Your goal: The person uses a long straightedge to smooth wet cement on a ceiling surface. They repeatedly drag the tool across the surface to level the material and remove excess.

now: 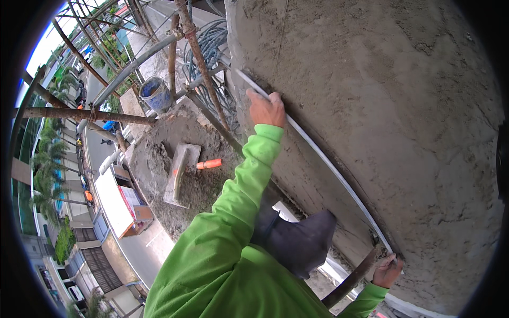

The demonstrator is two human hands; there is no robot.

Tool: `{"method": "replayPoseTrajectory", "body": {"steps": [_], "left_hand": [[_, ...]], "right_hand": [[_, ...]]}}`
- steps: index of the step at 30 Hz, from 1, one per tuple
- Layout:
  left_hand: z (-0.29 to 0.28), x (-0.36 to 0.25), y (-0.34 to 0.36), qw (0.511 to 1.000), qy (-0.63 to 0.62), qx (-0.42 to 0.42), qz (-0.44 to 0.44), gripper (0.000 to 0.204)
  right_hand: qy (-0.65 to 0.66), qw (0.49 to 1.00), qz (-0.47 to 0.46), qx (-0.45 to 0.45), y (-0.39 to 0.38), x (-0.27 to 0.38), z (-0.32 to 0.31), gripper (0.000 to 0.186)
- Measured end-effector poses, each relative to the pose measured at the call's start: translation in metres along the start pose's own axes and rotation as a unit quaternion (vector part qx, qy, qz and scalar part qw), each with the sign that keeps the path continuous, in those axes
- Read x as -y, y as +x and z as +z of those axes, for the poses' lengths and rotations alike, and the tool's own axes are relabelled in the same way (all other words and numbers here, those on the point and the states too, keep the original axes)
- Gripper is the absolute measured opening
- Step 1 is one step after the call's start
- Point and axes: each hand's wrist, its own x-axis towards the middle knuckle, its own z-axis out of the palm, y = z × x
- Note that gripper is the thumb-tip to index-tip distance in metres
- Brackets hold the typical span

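Observation:
A long, thin, pale straightedge (330, 164) lies slantwise along the grey wet-plastered wall (392, 116). Near its upper end my left hand (266, 109) is closed on it, knuckles toward the wall. At its lower end the fingers of my right hand (387, 272) pinch it. Both sleeves are bright green. To the left, a mortar-covered board (154, 175) bears a float (183, 172) with a long handle. Beside the float lies a tool's orange handle (209, 164); the rest of that tool cannot be made out.
Rusty scaffold poles (90, 114) cross the left side. A blue mortar-stained bucket (156, 94) stands past the board, near coiled grey-blue rope (208, 50). Another pole (352, 281) runs close to my right hand. Far below on the left is a street (132, 254).

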Motion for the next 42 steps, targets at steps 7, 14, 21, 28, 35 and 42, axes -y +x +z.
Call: {"method": "replayPoseTrajectory", "body": {"steps": [7, 14, 21, 28, 35, 42], "left_hand": [[-0.021, -0.087, -0.009, 0.981, -0.174, 0.052, 0.073, 0.028], [-0.006, 0.031, -0.007, 0.998, -0.055, 0.009, 0.012, 0.029], [-0.009, -0.044, -0.024, 0.997, -0.081, 0.016, -0.002, 0.033], [-0.013, -0.044, -0.034, 0.983, -0.179, 0.041, 0.028, 0.029], [-0.010, -0.029, -0.035, 0.992, -0.114, 0.042, -0.025, 0.032], [-0.018, -0.067, -0.043, 0.978, -0.195, 0.060, 0.050, 0.034]], "right_hand": [[0.048, 0.997, -0.029, 0.046, 0.000, 0.001, -0.031, 0.020], [-0.034, 0.998, -0.055, 0.015, 0.002, -0.017, -0.020, 0.020], [0.026, 0.999, -0.029, -0.022, -0.008, 0.008, -0.001, 0.021], [-0.010, 0.997, -0.066, -0.032, 0.003, 0.002, -0.036, 0.019], [-0.023, 0.997, -0.065, -0.029, 0.015, 0.002, -0.058, 0.012], [0.010, 0.996, -0.075, -0.036, 0.000, 0.028, -0.034, 0.012]]}}
